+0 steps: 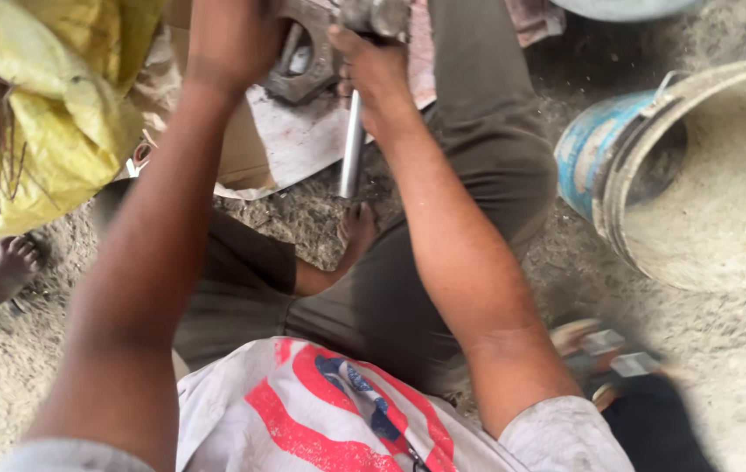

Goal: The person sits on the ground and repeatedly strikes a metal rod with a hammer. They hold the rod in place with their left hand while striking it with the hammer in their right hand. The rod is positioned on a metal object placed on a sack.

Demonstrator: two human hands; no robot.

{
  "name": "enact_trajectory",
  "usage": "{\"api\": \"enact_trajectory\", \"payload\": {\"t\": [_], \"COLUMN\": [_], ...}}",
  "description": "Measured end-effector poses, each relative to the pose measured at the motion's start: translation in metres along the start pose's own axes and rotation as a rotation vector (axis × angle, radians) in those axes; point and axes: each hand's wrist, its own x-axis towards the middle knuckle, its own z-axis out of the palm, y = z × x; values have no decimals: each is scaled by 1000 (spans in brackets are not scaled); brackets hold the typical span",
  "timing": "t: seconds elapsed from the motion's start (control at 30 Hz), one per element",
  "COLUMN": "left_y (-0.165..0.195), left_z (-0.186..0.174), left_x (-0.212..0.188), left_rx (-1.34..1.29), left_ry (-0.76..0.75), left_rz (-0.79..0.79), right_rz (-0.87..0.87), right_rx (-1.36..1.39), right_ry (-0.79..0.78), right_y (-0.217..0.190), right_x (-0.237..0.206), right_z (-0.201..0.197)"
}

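Hands at twelve o'clock: my left hand (231, 39) braces the grey metal block (303, 61); my right hand (375, 74) grips the silver steel rod (351, 149), held upright for leverage.

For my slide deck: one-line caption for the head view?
Seated on sandy ground, left hand and right hand grip a metal part above a steel rod.

Dirt floor (740, 367); bucket (697, 175); yellow sack (58, 114); cardboard (294, 140).
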Motion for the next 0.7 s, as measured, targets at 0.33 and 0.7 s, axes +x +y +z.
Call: {"api": "enact_trajectory", "payload": {"t": [0.33,0.7], "left_y": [-44,-56], "left_z": [113,116], "left_x": [-195,-183], "left_rx": [-449,-585], "left_ry": [142,259], "left_rz": [-613,-562], "right_rz": [-54,-167], "right_rx": [-148,-414], "right_ry": [26,-128], "right_y": [28,38], "right_x": [-3,-11], "right_z": [11,26]}}
